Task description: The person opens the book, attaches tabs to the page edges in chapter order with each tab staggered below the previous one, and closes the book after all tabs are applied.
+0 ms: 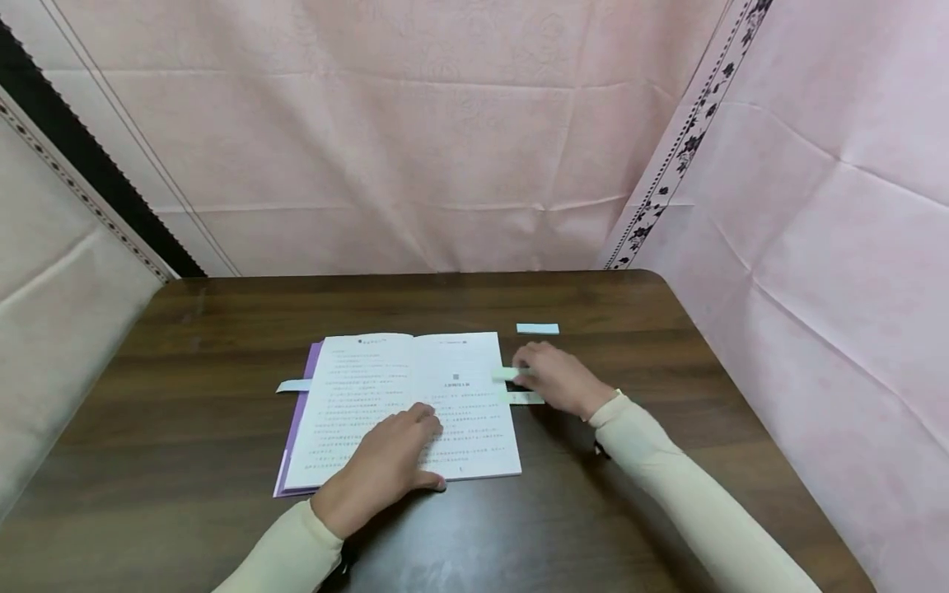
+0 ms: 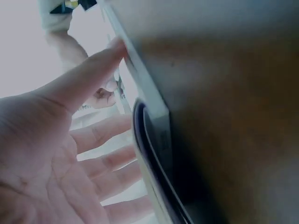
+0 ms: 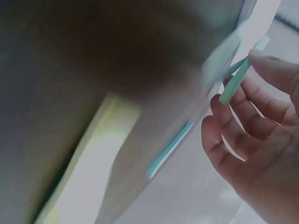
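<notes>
So there's an open book point(image 1: 400, 383) on the tabletop point(image 1: 222, 395), purple cover peeking out along its left side. Right hand point(image 1: 559, 379) has a pale green strip point(image 1: 507, 374) pinched in its fingers, right at the book's right edge. Left hand point(image 1: 385, 461) is just resting across the pages, fingers loose, thumb at the near edge. Another light strip point(image 1: 522, 398) pokes out right, a bluish tab point(image 1: 294, 385) left, and a blue strip point(image 1: 537, 329) lies past the far right corner.
</notes>
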`<state>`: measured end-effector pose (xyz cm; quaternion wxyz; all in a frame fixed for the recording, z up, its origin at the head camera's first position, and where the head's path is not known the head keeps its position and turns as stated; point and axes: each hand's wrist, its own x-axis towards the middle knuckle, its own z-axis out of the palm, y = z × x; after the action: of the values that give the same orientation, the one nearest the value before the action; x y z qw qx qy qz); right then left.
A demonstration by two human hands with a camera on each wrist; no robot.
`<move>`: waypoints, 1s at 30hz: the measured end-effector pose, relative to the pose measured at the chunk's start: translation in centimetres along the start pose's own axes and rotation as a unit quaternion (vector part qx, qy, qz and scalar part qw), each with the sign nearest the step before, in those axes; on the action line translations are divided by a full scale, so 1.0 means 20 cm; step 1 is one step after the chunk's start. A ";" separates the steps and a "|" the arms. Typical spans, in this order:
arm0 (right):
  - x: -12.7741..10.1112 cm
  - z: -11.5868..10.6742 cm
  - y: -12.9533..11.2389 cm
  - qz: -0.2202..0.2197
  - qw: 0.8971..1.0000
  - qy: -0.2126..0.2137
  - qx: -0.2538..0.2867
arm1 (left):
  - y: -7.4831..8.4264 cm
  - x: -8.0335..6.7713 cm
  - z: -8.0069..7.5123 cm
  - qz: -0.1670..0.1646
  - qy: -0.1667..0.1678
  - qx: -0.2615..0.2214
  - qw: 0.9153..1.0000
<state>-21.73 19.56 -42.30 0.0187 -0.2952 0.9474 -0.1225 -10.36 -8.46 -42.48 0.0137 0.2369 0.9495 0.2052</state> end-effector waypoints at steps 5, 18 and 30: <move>0.02 -0.02 0.18 0.037 0.999 0.001 -0.026 | -0.01 -0.02 0.02 0.002 0.008 0.012 1.000; -0.06 -0.03 0.20 0.100 0.993 0.028 0.049 | -0.01 0.03 0.00 -0.020 -0.021 0.015 0.999; -0.13 0.03 -0.34 -0.003 0.960 0.181 0.214 | -0.08 -0.11 -0.10 -0.144 0.071 -0.228 0.960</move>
<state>-15.74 15.41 -41.28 -0.0901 -0.2604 0.8855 -0.3741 -9.40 -11.52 -41.55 0.0295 0.0736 0.9001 0.4284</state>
